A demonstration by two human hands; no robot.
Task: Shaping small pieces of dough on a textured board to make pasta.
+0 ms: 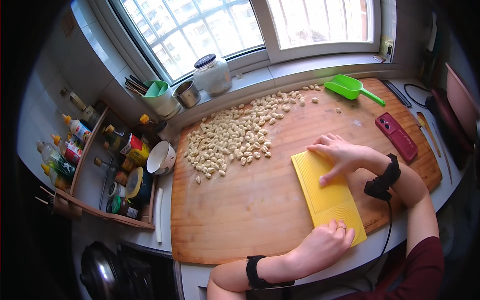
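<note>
A yellow ridged board [318,180] lies at a slant on the large wooden board [232,225], with straight grooves on its far part and concentric rings on its near part. My right hand [343,153] grips its far end, thumb on the grooves and fingers at the far edge. On the ringed part rest the bunched fingers of my left hand [330,243]; whether a piece of dough is under them is hidden. Many small ridged dough shells [232,135] are spread over the far left of the wooden board. Black straps circle both wrists.
A green scoop [347,88] and a red phone [396,137] lie on the board's right side. Left stand a white bowl [161,159] and a rack [112,221] of bottles. A glass jar [213,77] and metal cup [186,94] stand by the window. A cable [388,228] hangs from my right wrist.
</note>
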